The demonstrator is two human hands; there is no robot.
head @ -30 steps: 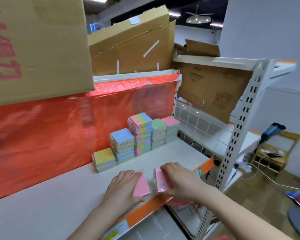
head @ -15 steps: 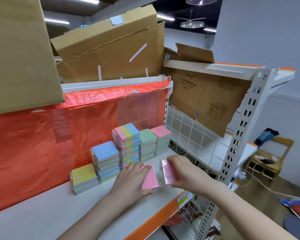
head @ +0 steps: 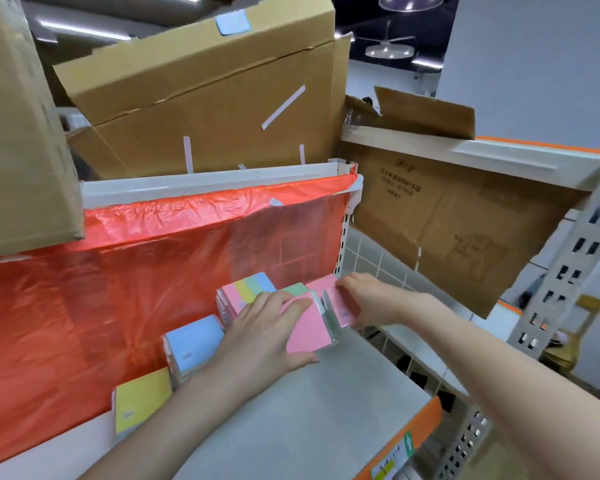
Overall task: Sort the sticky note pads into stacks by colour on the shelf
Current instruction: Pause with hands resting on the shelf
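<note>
My left hand (head: 260, 336) grips a wrapped pink pad (head: 309, 329), held just in front of the stacks at the back of the shelf (head: 309, 417). My right hand (head: 371, 299) grips a second pink pad (head: 342, 306), tilted on edge right beside the pink stack (head: 323, 282). Along the red sheet stand, left to right, a yellow stack (head: 141, 398), a blue stack (head: 193, 341), a tall multicolour stack (head: 248, 289), a green stack (head: 293, 289) and the pink one. My hands hide the lower parts of the green and pink stacks.
A red plastic sheet (head: 118, 289) backs the shelf. Large cardboard boxes (head: 205, 98) sit above, one overhanging at the left (head: 21, 133). A flattened carton (head: 447, 230) leans against the white wire grid on the right. The orange shelf edge (head: 402, 445) runs at the lower right.
Both hands have carried their pink pads from the front edge of the shelf back to the stacks. The right hand's pad now reaches the pink stack at the far right.
</note>
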